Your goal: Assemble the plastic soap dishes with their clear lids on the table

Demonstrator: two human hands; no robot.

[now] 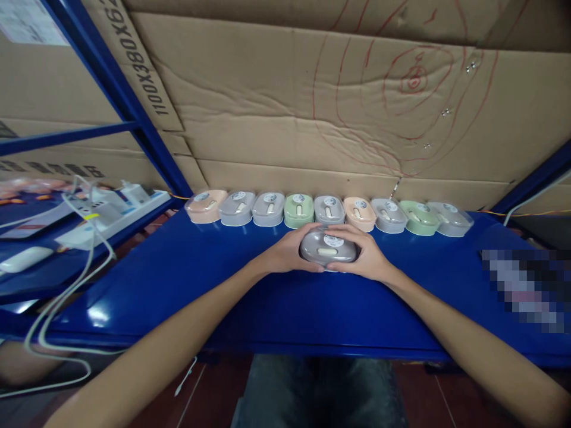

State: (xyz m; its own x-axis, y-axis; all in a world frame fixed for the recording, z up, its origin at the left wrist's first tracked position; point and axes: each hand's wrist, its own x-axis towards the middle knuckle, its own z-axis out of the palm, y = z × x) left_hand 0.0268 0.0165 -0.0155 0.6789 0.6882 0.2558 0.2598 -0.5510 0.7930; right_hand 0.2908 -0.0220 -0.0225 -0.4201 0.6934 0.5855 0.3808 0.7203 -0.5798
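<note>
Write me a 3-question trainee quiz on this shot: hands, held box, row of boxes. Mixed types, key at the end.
1. Multiple choice: What colour is the held box between the left hand and right hand?
A) orange
B) green
C) grey

2. Count: How many boxes stand in the row along the far side of the blue table?

3. True or false: The row's left end box and right end box match in colour.

Key: 1. C. 2. Nine. 3. False: left is orange, right is grey.
</note>
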